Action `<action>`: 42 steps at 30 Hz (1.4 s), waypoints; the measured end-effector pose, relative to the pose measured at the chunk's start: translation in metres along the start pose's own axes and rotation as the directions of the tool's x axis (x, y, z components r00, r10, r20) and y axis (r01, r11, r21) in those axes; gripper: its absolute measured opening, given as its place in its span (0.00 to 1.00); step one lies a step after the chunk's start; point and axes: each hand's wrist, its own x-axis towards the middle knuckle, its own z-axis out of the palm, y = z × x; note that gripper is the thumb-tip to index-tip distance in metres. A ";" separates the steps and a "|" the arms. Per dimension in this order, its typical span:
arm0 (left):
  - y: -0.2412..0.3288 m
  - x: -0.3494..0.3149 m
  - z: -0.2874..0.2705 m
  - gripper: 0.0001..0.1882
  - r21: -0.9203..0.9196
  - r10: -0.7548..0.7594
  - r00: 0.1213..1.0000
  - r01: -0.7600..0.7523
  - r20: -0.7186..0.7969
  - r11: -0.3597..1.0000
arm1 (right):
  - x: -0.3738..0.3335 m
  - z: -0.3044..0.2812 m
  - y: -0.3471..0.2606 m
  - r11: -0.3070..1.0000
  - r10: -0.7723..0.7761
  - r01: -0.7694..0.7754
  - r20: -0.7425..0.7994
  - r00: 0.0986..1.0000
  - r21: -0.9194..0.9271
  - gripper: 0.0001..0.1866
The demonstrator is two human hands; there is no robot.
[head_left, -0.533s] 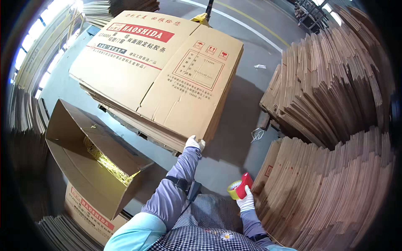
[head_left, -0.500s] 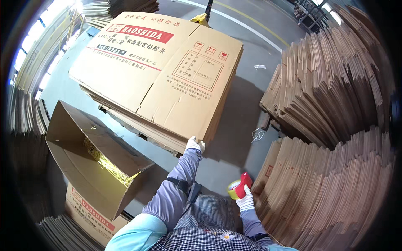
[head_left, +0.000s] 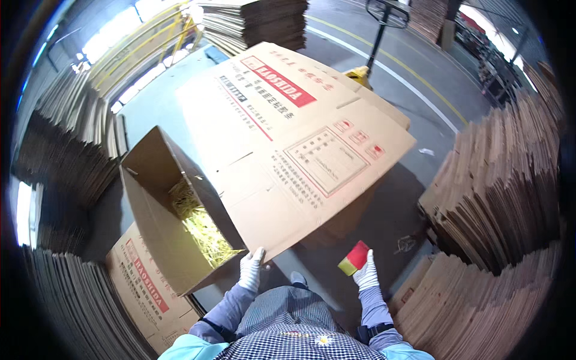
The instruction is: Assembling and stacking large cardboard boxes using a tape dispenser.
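Observation:
My left hand (head_left: 251,270), in a white glove, is closed on the near corner of a large flattened cardboard box (head_left: 252,198). That flat box is printed in red and black and lies askew over the stack beneath it. In my gloved right hand (head_left: 366,275) is a red tape dispenser (head_left: 359,255) with a yellowish roll, held apart from the cardboard. An open carton (head_left: 150,240) with yellow straps (head_left: 207,234) inside stands left of my left hand.
Bundles of flattened cartons (head_left: 486,192) line the right side, with another bundle (head_left: 474,312) nearer me. More cardboard stacks (head_left: 66,144) stand at the left. A printed carton (head_left: 141,288) sits below the open one. Beyond the flat box is a pallet jack (head_left: 377,45).
My left hand has drawn the top flat box toward me, and it has turned and slid off line with its stack. The tape dispenser stays in my right hand. The view has shifted.

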 end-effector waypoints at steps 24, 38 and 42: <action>-0.191 -0.142 -0.418 0.21 -0.429 -0.337 0.676 0.034 -0.655 0.903 | 0.098 0.071 0.078 0.928 0.263 -0.220 0.113 0.958 -0.300 0.36; -0.074 0.047 -0.031 0.46 -0.344 -0.060 0.995 0.084 0.081 0.935 | -0.010 0.224 -0.037 0.542 0.577 0.040 0.406 0.708 -0.840 0.31; 0.027 -0.004 0.047 0.59 -0.600 0.211 0.835 0.167 0.507 0.783 | -0.074 0.309 -0.040 0.389 0.704 0.326 0.506 0.498 -0.862 0.30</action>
